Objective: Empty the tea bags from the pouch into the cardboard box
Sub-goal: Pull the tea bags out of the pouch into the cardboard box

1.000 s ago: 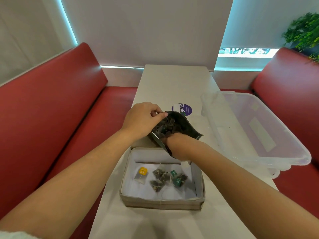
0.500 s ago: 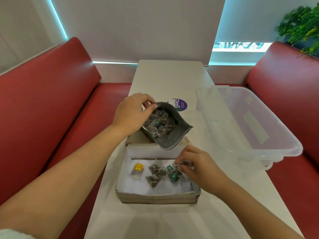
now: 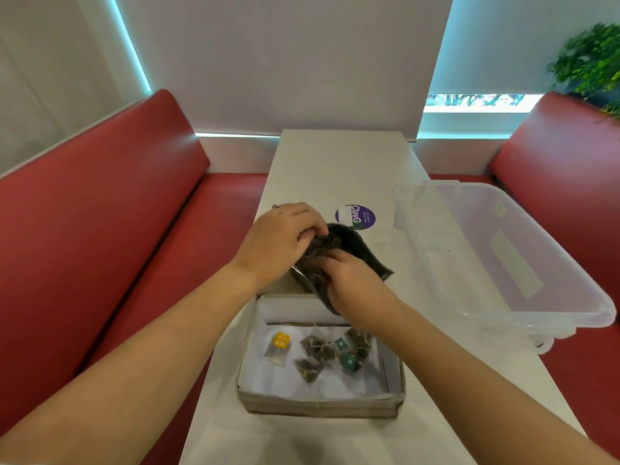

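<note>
A dark foil pouch [image 3: 360, 253] is held open above the far edge of the cardboard box [image 3: 318, 402]. My left hand [image 3: 278, 241] grips the pouch's left rim. My right hand [image 3: 349, 280] reaches into the pouch mouth, fingers among the dark tea bags [image 3: 318, 250]; whether they pinch one is hidden. Inside the white-lined box lie several pyramid tea bags with green tags [image 3: 330, 352] and one with a yellow tag [image 3: 280, 344].
A clear plastic bin [image 3: 503, 263] sits on the right side of the white table [image 3: 335, 169], overhanging its edge. A purple round sticker [image 3: 359, 216] lies behind the pouch. Red bench seats [image 3: 100, 229] flank the table.
My right hand rose from the tea bags in the box back into the pouch mouth. My left hand kept its grip on the pouch.
</note>
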`<act>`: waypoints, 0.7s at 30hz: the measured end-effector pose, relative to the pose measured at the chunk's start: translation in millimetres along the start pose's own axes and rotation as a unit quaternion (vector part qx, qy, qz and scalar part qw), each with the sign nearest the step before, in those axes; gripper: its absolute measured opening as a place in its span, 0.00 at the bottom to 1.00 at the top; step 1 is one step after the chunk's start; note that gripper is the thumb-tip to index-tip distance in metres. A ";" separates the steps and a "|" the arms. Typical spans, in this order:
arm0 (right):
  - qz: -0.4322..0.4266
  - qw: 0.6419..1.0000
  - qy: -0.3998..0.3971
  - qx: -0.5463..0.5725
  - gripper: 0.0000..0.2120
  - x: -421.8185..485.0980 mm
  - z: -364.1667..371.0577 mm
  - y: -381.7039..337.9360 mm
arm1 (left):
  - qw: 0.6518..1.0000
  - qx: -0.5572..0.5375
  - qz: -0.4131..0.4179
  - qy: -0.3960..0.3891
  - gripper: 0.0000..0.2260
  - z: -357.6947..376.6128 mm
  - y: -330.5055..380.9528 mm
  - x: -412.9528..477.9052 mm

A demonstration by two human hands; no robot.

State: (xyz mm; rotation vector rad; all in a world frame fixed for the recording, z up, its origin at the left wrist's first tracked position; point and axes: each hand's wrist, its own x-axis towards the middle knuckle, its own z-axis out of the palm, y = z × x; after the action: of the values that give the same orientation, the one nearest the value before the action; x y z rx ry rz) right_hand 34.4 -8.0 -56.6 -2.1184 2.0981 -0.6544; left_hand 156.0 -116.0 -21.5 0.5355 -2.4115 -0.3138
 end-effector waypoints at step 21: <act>-0.031 0.990 0.066 0.122 0.10 -56.6 -30.3 2.2 | 0.999 0.002 -0.032 0.028 0.07 -2.2 -16.7 1.5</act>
State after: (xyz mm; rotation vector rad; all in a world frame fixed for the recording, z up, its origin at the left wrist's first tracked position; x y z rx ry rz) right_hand 23.5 53.9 -43.3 -2.0626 1.9022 -1.0278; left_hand 161.3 -131.7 -24.9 0.6154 -2.3449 -0.3167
